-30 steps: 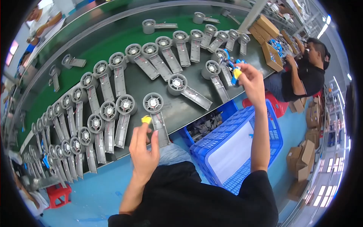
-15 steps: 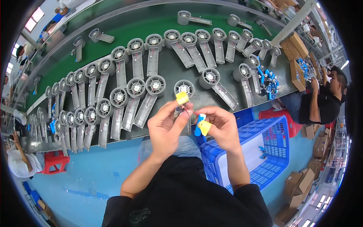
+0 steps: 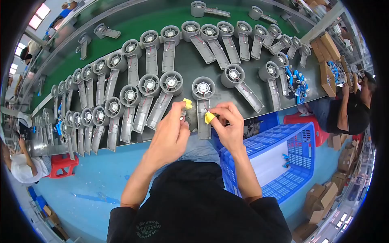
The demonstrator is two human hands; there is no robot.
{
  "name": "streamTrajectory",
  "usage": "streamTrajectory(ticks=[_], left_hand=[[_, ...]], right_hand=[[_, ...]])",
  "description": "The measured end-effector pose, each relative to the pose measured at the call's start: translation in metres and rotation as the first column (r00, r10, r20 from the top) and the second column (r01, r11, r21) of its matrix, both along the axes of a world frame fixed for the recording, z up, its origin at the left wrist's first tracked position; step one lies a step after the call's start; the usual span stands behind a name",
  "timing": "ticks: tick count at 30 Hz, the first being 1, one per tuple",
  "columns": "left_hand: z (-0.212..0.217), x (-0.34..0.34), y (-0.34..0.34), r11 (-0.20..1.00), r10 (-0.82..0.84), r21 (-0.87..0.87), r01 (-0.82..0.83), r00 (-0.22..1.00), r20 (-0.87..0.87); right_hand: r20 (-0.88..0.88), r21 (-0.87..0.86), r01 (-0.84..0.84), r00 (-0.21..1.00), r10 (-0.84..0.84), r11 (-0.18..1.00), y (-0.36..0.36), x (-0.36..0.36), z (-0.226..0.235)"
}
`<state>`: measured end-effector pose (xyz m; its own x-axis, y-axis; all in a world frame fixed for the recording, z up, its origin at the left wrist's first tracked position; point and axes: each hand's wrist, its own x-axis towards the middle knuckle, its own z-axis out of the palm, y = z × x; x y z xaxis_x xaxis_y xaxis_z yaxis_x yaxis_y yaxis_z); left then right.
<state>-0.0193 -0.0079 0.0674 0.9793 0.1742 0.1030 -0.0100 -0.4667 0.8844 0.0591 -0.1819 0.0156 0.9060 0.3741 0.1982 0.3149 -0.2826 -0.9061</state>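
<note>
A grey fan housing [image 3: 203, 87] with a long open handle lies in front of me on the dark bench. Over its handle, my right hand [image 3: 229, 127] pinches at a thin red wire by the wheel's lower edge; a yellow wrap [image 3: 209, 118] covers the thumb tip. Left of the handle, my left hand [image 3: 170, 133] is closed, its index tip in a yellow wrap [image 3: 187, 103]. Something small and dark with a pale spot shows between its thumb and fingers, too hidden to name. No blue cylinder is visible in either hand.
Rows of similar housings [image 3: 148, 84] cover the bench, with a green belt [image 3: 133, 28] behind. Blue cylindrical cells [image 3: 299, 83] lie heaped at the right, near a cardboard box [image 3: 327, 79]. A blue crate [image 3: 269, 152] stands below the edge. People sit at both sides.
My hands have moved apart and lower over the housing's handle. The blue cylinder that was in my right hand is out of sight. The view has shifted slightly.
</note>
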Motion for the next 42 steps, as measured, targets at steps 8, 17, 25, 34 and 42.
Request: streamTrajectory(ticks=[8, 17, 25, 34, 42], left_hand=[[-0.01, 0.018, -0.004, 0.995, 0.034, 0.092, -0.045, 0.992, 0.122], [-0.027, 0.031, -0.002, 0.954, -0.056, 0.3, -0.006, 0.979, 0.197], [-0.021, 0.035, -0.011, 0.97, 0.172, -0.155, -0.187, 0.979, -0.109], [-0.018, 0.015, -0.004, 0.959, 0.07, -0.252, -0.13, 0.97, -0.233], [-0.04, 0.014, -0.009, 0.978, 0.068, -0.199, -0.062, 0.997, 0.026]], right_hand=[[0.112, 0.087, -0.092, 0.99, 0.082, 0.992, 0.012, 0.015, -0.004], [0.16, -0.064, -0.246, 0.954, 0.253, 0.967, 0.008, 0.029, 0.001], [0.565, -0.123, -0.067, 0.816, 0.125, 0.99, 0.018, 0.021, -0.016], [0.529, -0.057, -0.021, 0.847, 0.048, 0.998, 0.02, 0.019, -0.013], [0.483, -0.084, -0.046, 0.872, 0.081, 0.995, 0.018, 0.018, -0.014]])
